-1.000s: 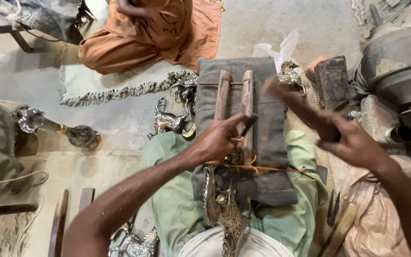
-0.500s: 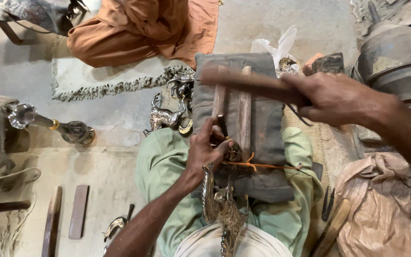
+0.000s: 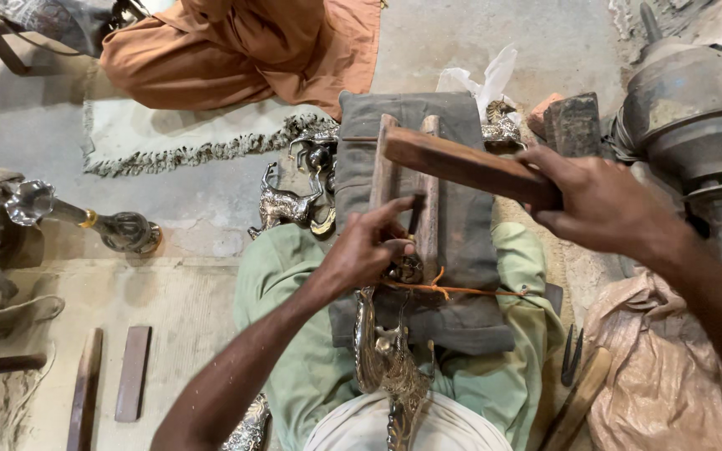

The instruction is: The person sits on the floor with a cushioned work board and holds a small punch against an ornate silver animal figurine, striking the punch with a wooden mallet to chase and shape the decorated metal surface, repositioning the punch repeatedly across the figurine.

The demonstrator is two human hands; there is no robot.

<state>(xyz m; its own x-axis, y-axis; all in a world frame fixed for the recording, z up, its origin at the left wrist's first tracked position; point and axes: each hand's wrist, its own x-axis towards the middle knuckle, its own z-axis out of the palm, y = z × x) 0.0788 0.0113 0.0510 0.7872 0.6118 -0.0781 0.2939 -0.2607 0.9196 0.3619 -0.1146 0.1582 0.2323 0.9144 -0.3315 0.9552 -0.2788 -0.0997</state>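
Observation:
My right hand grips a thick wooden bat held crosswise above the work. My left hand pinches a thin dark punch, its tip on a brass ornament. The ornament sits clamped between two upright wooden bars bound with an orange cord. They rest on a grey cloth pad across my green-clad lap. A shiny embossed metal figure lies just below the clamp.
Another person in orange clothes sits ahead. Metal animal figures lie left of the pad. A metal goblet lies left, wooden strips lower left, metal pots right, and tools and sacking lower right.
My right hand has swung the wooden bat in from the right and lowered it over the clamp. My left hand shifted down and set the punch on the ornament.

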